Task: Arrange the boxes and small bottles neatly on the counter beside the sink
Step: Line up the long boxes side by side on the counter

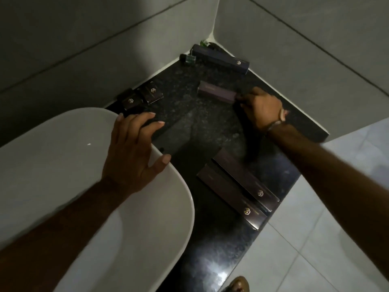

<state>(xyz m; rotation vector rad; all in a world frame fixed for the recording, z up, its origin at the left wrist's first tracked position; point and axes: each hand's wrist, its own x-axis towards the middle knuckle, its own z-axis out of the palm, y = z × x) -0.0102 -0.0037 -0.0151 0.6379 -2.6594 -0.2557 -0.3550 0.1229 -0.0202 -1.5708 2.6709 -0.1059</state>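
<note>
A: What is the room like?

B: It is a dim bathroom corner. The counter (pixel 202 114) is dark speckled stone, and it runs into the corner where two grey tiled walls (pixel 84 49) meet. A big white sink (pixel 73 165) sits on the near left side of it. Pale floor tiles (pixel 336 228) show on the right.

A: What lies on the counter?

B: Boxes, all dark. Two long boxes (pixel 237 186) lie side by side near the front edge, touching each other. Two small boxes (pixel 141 96) sit by the left wall, just beside each other. One long dark box (pixel 221 57) lies far back in the corner. One purple box (pixel 216 94) lies in the middle at the back. That makes six boxes.

A: And the bottles?

B: I count one small bottle (pixel 187 58), lying by the end of the corner box. Something green (pixel 203 42) peeks out behind that box (too small to tell what it is).

A: What are the hands doing?

B: The right hand (pixel 261 108) has its fingers pinched on the near end of the purple box. The left hand (pixel 134 152) is spread wide, holding nothing. It is over the sink rim, with its fingertips over the counter near the small boxes. It hides a bit of the rim.
</note>
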